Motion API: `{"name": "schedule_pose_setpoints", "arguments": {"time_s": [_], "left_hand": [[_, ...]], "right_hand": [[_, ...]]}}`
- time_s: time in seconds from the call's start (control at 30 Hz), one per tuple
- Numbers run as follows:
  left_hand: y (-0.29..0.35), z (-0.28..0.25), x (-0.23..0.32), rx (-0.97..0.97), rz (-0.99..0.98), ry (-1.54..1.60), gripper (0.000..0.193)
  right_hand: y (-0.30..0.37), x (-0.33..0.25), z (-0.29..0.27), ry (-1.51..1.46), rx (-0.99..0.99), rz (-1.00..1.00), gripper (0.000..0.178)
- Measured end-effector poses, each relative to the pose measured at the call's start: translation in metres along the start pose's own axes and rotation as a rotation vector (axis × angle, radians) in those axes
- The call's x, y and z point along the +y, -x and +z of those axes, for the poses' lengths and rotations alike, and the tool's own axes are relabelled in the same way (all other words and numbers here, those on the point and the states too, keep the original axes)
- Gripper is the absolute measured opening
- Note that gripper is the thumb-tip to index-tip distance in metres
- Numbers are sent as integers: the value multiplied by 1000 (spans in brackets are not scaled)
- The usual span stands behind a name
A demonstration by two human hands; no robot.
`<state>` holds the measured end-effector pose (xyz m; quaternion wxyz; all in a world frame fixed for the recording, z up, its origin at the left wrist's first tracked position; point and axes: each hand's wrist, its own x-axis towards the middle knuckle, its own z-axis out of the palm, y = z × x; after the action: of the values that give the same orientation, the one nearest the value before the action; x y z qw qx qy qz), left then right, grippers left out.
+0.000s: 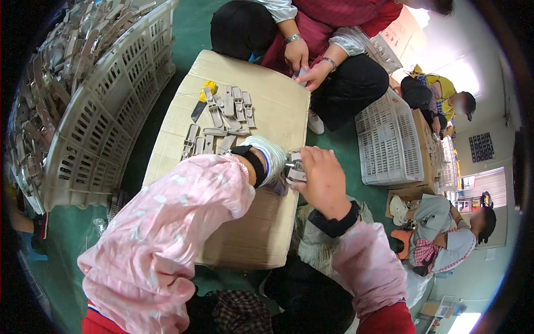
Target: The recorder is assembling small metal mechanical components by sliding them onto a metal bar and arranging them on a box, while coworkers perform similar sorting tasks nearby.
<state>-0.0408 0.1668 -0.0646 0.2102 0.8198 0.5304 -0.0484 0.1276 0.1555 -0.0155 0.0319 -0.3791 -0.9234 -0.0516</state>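
A small grey plastic part point(297, 172) with a metal bit on it is between my two hands, over the right edge of the cardboard box point(239, 228). My left hand point(269, 161), in a pale striped covering below a black wristband, is closed at the part's left side; its fingers are mostly hidden. From the right, my right hand point(322, 181) closes its thumb and fingers on the same part. Several similar grey plastic parts point(228, 106) lie loosely on the box top, left of and beyond my hands. Beside them is a yellow-and-black object point(206, 97).
At the left stands a large white crate point(92, 133) heaped with grey parts. Across the box sits a person whose hands point(311, 72) hold a small piece. Another white crate point(389, 139) is at the right. Farther right, other people point(439, 234) sit working.
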Motion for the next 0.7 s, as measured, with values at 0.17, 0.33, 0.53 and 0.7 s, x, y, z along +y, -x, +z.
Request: {"name": "schedule_pose_setpoints", "arguments": {"time_s": [0.17,0.33,0.53,0.7], "left_hand": [[16,-15,1,54,-17,70,22],[13,-17,-4,38,13,57,23],[6,-24,-4,20,22,54,23],[-5,-22,-10,39,-17,38,26]], "right_hand": [[-18,12,-11,-156,-151,2,55],[-27,19,-12,-189,-218,24,51],[-45,39,-13,-258,-377,49,51],[-68,53,-16,-459,-636,92,53]]}}
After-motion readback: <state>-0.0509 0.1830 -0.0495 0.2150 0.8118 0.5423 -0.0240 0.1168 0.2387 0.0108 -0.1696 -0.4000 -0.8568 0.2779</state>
